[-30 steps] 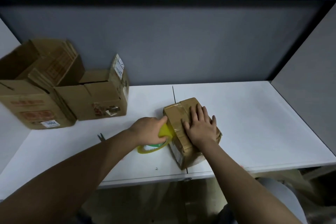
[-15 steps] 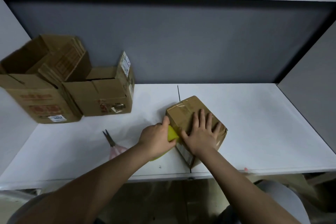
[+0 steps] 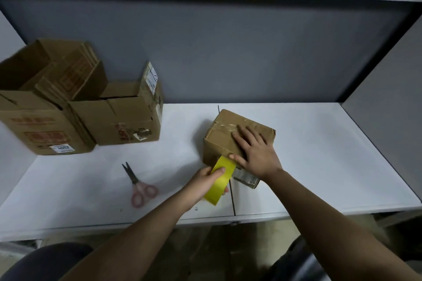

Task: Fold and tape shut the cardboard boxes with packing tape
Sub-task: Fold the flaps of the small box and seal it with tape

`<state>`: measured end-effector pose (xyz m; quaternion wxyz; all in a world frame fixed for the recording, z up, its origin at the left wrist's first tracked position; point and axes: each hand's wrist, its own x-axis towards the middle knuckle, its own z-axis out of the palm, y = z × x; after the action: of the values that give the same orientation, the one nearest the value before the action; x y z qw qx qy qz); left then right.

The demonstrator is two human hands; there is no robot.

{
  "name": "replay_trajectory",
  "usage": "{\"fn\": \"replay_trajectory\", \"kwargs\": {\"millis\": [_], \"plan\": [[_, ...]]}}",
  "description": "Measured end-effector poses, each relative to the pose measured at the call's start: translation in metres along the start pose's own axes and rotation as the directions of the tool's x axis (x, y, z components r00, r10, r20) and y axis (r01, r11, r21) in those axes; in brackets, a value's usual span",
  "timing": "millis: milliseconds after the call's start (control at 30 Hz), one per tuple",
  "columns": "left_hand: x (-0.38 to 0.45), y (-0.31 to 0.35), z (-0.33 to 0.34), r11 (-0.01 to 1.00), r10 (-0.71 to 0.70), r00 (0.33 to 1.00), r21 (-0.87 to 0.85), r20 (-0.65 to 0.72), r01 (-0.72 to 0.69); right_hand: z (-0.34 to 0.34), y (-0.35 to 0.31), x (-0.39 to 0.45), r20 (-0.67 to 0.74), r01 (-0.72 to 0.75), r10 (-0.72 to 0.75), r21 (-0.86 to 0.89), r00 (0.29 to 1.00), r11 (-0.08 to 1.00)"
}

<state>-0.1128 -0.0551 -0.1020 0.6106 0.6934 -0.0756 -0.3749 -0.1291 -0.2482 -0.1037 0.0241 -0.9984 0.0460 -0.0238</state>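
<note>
The right hand [image 3: 257, 153] lies flat with straight fingers on the taped box [image 3: 237, 138] at the middle of the white surface [image 3: 319, 155], covering part of its top; the box's near end label is too blurred to read. The left hand's [image 3: 206, 181] grip pinches the yellow tape roll [image 3: 220, 179], whose far end touches the box's near-left face. The scissors [image 3: 139, 183], half hidden a second ago, now lie fully in view. Two open boxes [image 3: 75, 107] stand far left.

three cardboard boxes [image 3: 228, 134], one tape roll [image 3: 220, 179], one scissors [image 3: 139, 186]
</note>
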Motion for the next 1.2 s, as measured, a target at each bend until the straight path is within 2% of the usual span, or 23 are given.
{"fn": "replay_trajectory", "kwargs": {"millis": [33, 133, 333, 500, 733, 867, 1033, 1200], "plan": [[-0.001, -0.001, 0.004, 1.000, 0.012, 1.000, -0.008, 0.022, -0.011, 0.004, 0.000, -0.001, -0.035, 0.013, -0.012, 0.031, 0.999, 0.999], [-0.002, -0.005, 0.012, 0.996, 0.089, 0.996, -0.004, -0.001, -0.089, 0.007, 0.002, 0.000, -0.018, 0.003, -0.001, 0.108, 1.000, 0.994], [0.000, -0.011, 0.021, 0.991, 0.110, 0.989, 0.088, -0.096, -0.101, 0.008, 0.008, 0.006, 0.024, 0.021, -0.023, 0.069, 0.999, 0.997], [-0.005, -0.008, 0.019, 0.996, -0.057, 0.993, 0.059, -0.108, 0.064, 0.011, 0.011, 0.006, 0.012, 0.026, -0.027, 0.089, 1.000, 0.996], [0.002, -0.006, 0.019, 0.979, -0.197, 0.975, 0.025, -0.103, 0.200, 0.009, 0.009, 0.005, 0.002, 0.029, -0.029, 0.113, 1.000, 0.993], [0.009, -0.014, 0.022, 0.980, -0.172, 0.977, 0.075, -0.125, 0.182, 0.011, 0.010, 0.005, 0.009, 0.033, -0.035, 0.109, 0.999, 0.994], [0.010, -0.015, 0.025, 0.989, -0.142, 0.985, -0.044, -0.102, 0.138, 0.014, 0.009, 0.006, -0.068, 0.056, -0.049, 0.099, 0.996, 0.993], [0.010, -0.019, 0.028, 0.994, -0.090, 0.992, -0.067, -0.092, 0.084, 0.017, 0.007, 0.008, -0.121, 0.059, -0.047, 0.091, 0.991, 0.994]]}}
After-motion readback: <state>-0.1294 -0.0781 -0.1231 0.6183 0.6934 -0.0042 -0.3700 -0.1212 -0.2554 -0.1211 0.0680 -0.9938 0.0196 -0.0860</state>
